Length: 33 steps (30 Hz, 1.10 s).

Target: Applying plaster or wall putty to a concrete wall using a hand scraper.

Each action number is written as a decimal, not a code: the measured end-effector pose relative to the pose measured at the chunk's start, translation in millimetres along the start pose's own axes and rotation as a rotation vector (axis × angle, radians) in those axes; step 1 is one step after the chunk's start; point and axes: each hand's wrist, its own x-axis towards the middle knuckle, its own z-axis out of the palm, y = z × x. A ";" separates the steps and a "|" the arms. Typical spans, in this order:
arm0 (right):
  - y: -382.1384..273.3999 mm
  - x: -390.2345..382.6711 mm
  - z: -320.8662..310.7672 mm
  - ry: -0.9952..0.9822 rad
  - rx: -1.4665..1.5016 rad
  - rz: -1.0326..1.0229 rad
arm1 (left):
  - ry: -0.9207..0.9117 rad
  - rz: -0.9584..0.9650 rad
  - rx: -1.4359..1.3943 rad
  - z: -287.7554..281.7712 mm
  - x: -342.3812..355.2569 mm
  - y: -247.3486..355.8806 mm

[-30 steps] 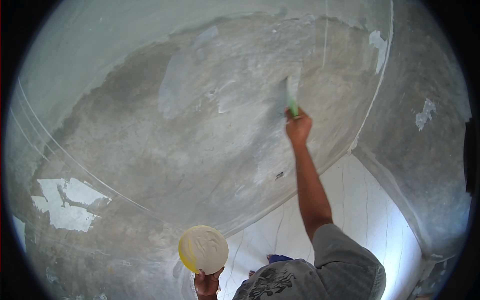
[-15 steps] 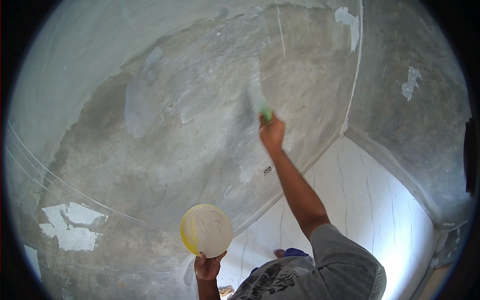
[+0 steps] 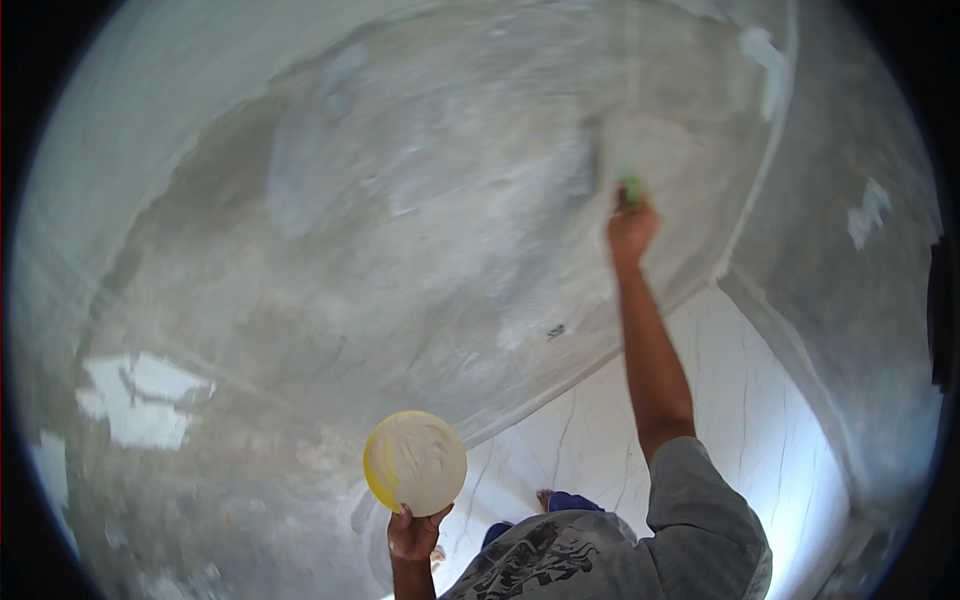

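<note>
My left hand (image 3: 414,536) is closed on the near edge of a round yellow bowl (image 3: 376,470). Pale, smooth putty (image 3: 425,462) fills the bowl, with ridges on its surface. Farther up and to the right, my right hand (image 3: 632,236) grips the green handle of a putty knife (image 3: 631,188). The knife's blade is smeared by motion and hard to make out against the grey wall (image 3: 450,240). A dark shadow of the tool and arm falls on the wall to the left of this hand.
White patches (image 3: 150,385) mark the wall's lower left. At the right, a corner edge (image 3: 760,195) meets a second grey wall (image 3: 850,130). Below lies a white veined floor (image 3: 580,430), with a foot (image 3: 544,499) on it. A small dark hole (image 3: 556,331) sits low in the wall.
My right hand has moved right and slightly up along the wall with the putty knife. The view has shifted and blurred a little. My left hand still holds the bowl in nearly the same place.
</note>
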 end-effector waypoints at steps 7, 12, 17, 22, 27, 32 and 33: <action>-57.4 -49.9 62.9 -0.217 0.283 0.047 | 0.183 0.068 -0.065 -4.0 1.3 -6.1; -110.2 -155.8 80.3 -0.464 0.398 -0.219 | 0.297 0.142 -0.080 6.4 5.7 -8.1; -125.5 -264.7 34.9 -0.948 0.662 -0.241 | 0.335 0.178 -0.076 14.0 3.5 -21.6; -91.3 -351.6 -57.0 -1.432 0.765 0.851 | 0.380 0.282 -0.062 20.8 -28.0 -29.0; 14.4 -407.3 -129.5 -1.560 1.042 1.422 | 0.398 0.394 -0.105 10.3 -83.8 -69.6; 1.6 -373.4 -149.1 -1.589 1.008 1.668 | 0.463 0.448 -0.070 27.9 -156.9 -95.8; -8.7 -362.7 -153.3 -1.571 1.076 1.658 | 0.483 0.448 -0.077 28.3 -169.2 -105.4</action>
